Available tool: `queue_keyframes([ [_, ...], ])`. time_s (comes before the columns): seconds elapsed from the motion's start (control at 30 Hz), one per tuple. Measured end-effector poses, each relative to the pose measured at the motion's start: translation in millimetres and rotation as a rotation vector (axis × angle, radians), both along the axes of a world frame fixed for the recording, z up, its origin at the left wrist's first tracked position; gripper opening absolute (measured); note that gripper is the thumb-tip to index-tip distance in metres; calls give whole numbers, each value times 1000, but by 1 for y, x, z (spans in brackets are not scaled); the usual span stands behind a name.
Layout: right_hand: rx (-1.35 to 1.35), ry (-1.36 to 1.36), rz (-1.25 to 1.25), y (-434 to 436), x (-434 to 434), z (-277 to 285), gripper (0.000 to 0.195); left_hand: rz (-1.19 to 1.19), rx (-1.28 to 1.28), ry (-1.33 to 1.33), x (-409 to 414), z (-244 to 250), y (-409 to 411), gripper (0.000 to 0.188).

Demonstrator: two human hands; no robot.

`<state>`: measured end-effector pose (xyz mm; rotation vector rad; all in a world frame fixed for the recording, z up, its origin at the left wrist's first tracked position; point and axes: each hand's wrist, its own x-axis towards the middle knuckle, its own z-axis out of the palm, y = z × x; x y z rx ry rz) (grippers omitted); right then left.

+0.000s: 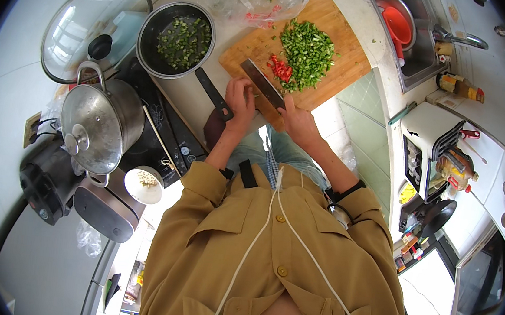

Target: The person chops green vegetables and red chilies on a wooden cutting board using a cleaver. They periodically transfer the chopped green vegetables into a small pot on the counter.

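Note:
My right hand (pixel 299 122) grips the handle end of a kitchen cleaver (pixel 263 82), its blade slanting up and left over a wooden cutting board (pixel 351 53). Curled at the board's near left edge, my left hand (pixel 240 101) is close beside the blade; whether its fingers pinch anything is hidden. A pile of chopped green vegetable (pixel 309 53), probably peppers or beans, covers the board's middle. Chopped red chili (pixel 281 68) lies between that pile and the blade. Left of the board, a saucepan (pixel 174 72) holds green pieces in liquid, its black handle (pixel 215 94) beside my left wrist.
A clear plastic bag (pixel 253 5) with green stems touches the board's far edge. On the left are a lidded steel pot (pixel 96 119), a black cooktop (pixel 163 135), a glass lid (pixel 97 19) and a white bowl (pixel 143 195). A sink (pixel 417 75) with a red ladle (pixel 397 25) is far right.

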<state>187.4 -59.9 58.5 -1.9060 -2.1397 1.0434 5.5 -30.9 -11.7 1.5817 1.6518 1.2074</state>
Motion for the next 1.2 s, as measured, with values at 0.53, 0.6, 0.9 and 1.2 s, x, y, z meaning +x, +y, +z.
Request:
queue_keyframes([
  [0.53, 37, -7, -115, 16, -8, 13, 27, -160, 128, 399, 9, 3, 27, 25],
  [0.6, 37, 32, -96, 19, -11, 21, 27, -172, 117, 409, 9, 1, 26, 26],
  [0.9, -92, 63, -174, 12, -20, -3, 32, -206, 37, 344, 7, 6, 31, 24],
  [1.2, -62, 8, -156, 19, -27, -2, 28, -202, 35, 409, 5, 10, 35, 17],
])
